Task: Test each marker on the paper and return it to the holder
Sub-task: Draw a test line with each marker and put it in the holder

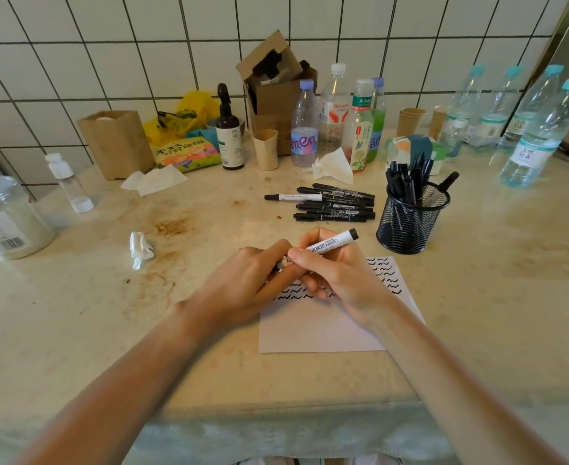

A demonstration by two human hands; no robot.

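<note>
Head view: our right hand [340, 273] fingers pinch whiteboard marker [330, 244] over paper [316, 330]; left hand [243, 283] fingers curl round its lower end, probably cap; holder [410, 223] nearby.

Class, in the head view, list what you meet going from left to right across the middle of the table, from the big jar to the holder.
Glass jar → small clear bottle → crumpled tissue → loose markers → mesh holder.
</note>
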